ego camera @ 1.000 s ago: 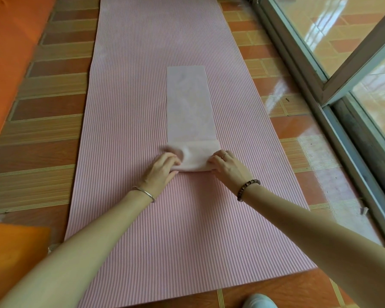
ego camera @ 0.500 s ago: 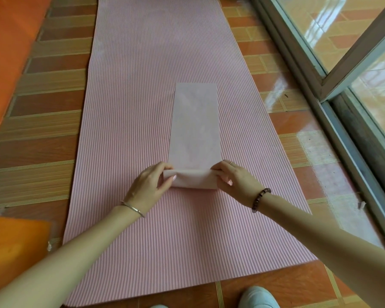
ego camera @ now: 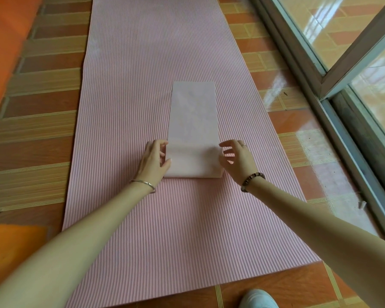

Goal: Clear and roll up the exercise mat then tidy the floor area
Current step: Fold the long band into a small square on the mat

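On my feed, an orange mat (ego camera: pixel 0 52) lies left on the tiled floor (ego camera: pixel 36 103) and a glass door's metal frame (ego camera: pixel 333 85) runs along the right. A white shoe (ego camera: pixel 258 298) is cut off at the bottom edge. The pink ribbed exercise mat (ego camera: pixel 131 85) lies flat, its far end out of frame. A pale pink cloth (ego camera: pixel 192 118) rests on it, near end folded over. The left hand (ego camera: pixel 153 161) touches the cloth's edge with loosely curved fingers. The right hand (ego camera: pixel 238 161) hovers spread beside it, holding nothing.
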The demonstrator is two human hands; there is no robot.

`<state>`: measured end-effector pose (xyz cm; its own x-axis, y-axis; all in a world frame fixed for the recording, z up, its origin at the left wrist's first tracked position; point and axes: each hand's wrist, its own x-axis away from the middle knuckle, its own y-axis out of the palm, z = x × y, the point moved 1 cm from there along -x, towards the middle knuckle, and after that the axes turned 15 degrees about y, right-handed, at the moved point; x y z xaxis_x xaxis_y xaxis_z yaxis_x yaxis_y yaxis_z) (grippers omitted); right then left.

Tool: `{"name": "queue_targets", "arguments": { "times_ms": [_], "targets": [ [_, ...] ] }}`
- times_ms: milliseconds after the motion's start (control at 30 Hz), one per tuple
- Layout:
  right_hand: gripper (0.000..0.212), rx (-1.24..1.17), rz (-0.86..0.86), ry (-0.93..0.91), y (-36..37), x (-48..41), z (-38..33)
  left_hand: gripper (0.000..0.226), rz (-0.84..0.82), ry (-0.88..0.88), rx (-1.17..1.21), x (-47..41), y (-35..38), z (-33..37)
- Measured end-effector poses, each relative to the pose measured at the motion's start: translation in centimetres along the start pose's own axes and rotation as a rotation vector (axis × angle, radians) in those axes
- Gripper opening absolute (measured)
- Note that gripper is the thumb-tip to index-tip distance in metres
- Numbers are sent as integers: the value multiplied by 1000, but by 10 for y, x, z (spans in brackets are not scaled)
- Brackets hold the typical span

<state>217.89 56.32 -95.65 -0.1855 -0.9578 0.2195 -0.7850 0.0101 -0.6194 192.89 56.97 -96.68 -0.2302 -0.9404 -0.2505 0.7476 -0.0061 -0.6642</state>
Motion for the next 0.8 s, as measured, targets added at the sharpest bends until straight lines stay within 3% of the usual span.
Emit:
{"name": "queue_targets", "arguments": {
  "times_ms": [167,233,333,500,800],
  "targets": [
    [33,311,-45,-294,1,28,10,31,-135,404,-262,20,-9,-8],
    [38,404,-72,-344,7,32,8,33,-217,471,-322,23,-7,-10],
    [33,446,-35,-358,14,29,3,36,-242,447,-357,20,-5,-8],
    [13,522,48,-441,12,26,-6,17,-238,464,-413,15,-5,5],
    [16,450,-105,-358,-9,59,-12,17,-219,424,-189,44,-16,31]
  ]
}}
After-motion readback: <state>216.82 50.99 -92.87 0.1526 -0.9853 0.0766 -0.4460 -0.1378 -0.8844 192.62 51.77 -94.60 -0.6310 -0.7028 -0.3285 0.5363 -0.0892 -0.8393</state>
